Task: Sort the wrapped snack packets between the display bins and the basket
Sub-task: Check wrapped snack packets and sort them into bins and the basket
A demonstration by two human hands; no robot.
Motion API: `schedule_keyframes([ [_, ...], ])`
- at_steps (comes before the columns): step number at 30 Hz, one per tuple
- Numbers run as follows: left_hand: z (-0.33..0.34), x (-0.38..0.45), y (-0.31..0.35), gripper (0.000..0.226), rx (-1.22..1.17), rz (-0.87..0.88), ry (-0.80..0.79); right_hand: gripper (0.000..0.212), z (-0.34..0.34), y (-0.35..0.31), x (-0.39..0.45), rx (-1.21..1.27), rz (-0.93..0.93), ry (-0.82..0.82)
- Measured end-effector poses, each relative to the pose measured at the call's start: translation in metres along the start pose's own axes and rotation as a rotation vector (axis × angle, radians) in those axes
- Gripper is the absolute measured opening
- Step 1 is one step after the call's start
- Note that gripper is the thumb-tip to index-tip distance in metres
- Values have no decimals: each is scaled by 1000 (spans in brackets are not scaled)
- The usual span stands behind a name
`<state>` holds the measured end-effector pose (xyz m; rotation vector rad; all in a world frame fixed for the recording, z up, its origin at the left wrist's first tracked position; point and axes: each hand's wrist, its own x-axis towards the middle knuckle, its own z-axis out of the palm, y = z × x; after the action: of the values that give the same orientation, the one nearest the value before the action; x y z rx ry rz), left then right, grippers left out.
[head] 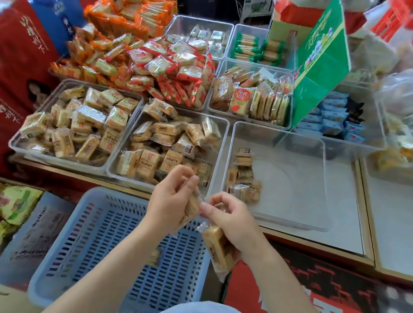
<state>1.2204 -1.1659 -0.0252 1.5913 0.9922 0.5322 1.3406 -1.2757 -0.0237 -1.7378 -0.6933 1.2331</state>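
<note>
Now left hand (172,199), right hand (228,221) each pinch crinkly clear-wrapped snack packet (216,249) above slotted blue plastic basket (99,242).

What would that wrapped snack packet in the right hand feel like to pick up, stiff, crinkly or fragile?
Probably light: the right hand holds the snack packet by just its wrapper end. The clear film looks thin and glossy, so likely crinkly and a bit slippery. The biscuit-like block inside seems rigid, perhaps crumbly if squeezed.

Your basket (99,242) is pale blue with a slotted grid pattern; the packets (216,249) in your hands show tan cake through clear wrap; the near bins (324,187) are clear; the heaped packets (129,17) behind are orange and red; the sign (322,66) is green.
</note>
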Motion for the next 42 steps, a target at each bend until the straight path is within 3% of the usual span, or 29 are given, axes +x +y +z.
schedule_keyframes([
  [5, -3, -2, 5, 10, -123, -102, -16, 14, 1, -3, 0, -21, -90, 143],
  [8, -9, -3, 0, 15, -164, -240, -155, 10, 0, -3, 0, -33, -137, 255],
  [11, -18, -7, -5, 23, -222, -262, -280, 10, 0, -2, -1, -70, -165, 284],
  [14, -27, -10, -8, 34, -307, -256, -245, 10, 4, -6, -1, -95, -182, 296],
  [18, -39, -16, -5, 20, -403, -269, -187, 11, 13, -16, -3, -49, -156, 291],
  [24, -63, -19, -1, 19, -433, -188, -156, 22, 29, -30, -12, 29, -93, 127],
  [26, -65, -21, -1, 11, -436, -154, -149, 22, 32, -32, -14, 14, -124, 146],
  [30, -65, -23, -4, 16, -445, -160, -167, 23, 36, -37, -14, 7, -160, 224],
  [33, -72, -20, -1, 27, -424, -186, -283, 26, 35, -35, -15, 43, -143, 296],
  [37, -77, -21, -1, 53, -152, -179, -497, 23, 29, -34, -19, 140, -117, 353],
  [40, -71, -24, -1, 46, -186, -184, -412, 15, 27, -32, -19, 188, -85, 314],
  [42, -68, -23, -1, 37, -291, -249, -292, 22, 24, -28, -20, 138, -84, 267],
])
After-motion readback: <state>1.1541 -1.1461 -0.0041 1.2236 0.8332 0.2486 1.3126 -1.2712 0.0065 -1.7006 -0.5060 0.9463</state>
